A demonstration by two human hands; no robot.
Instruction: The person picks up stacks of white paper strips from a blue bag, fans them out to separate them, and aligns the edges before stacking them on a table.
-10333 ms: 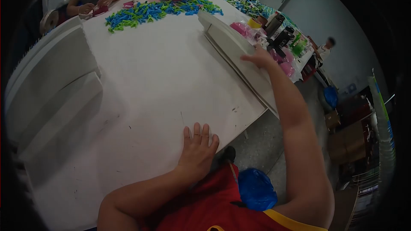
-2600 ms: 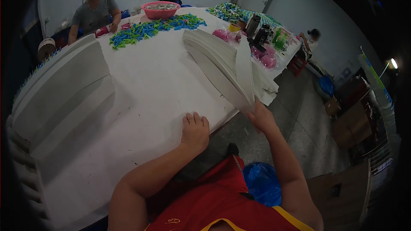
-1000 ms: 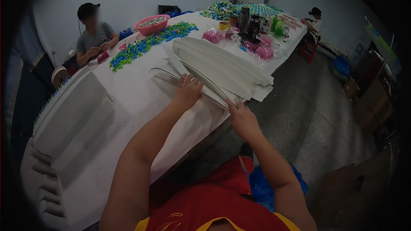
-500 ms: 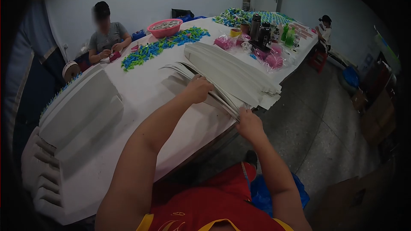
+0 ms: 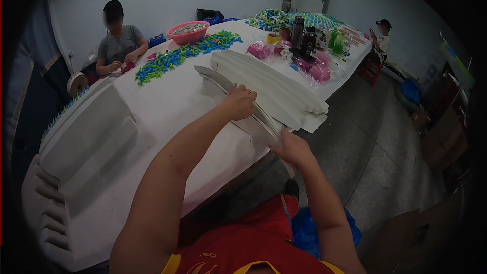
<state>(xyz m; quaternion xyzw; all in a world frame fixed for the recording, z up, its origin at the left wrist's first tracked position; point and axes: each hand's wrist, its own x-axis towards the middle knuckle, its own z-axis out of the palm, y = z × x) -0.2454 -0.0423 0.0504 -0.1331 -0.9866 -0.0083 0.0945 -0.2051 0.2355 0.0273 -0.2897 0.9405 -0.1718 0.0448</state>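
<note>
A bundle of white sheets, bowed along its length, stands on edge over the near side of the table. My left hand is closed over its middle. My right hand grips its near end, where a strip of sheet hangs past the table edge. Just beyond the bundle lies a thick fanned stack of white sheets. My fingertips behind the sheets are partly hidden.
Across the white table lie blue and green clips, a pink basin, dark bottles and pink bagged items. More folded white sheets stand at left. A co-worker sits opposite; another person sits far right.
The sheets in my hands have closed from a spread fan into a tighter, more bowed bundle. My right hand has turned slightly, and the whole view has shifted a little.
</note>
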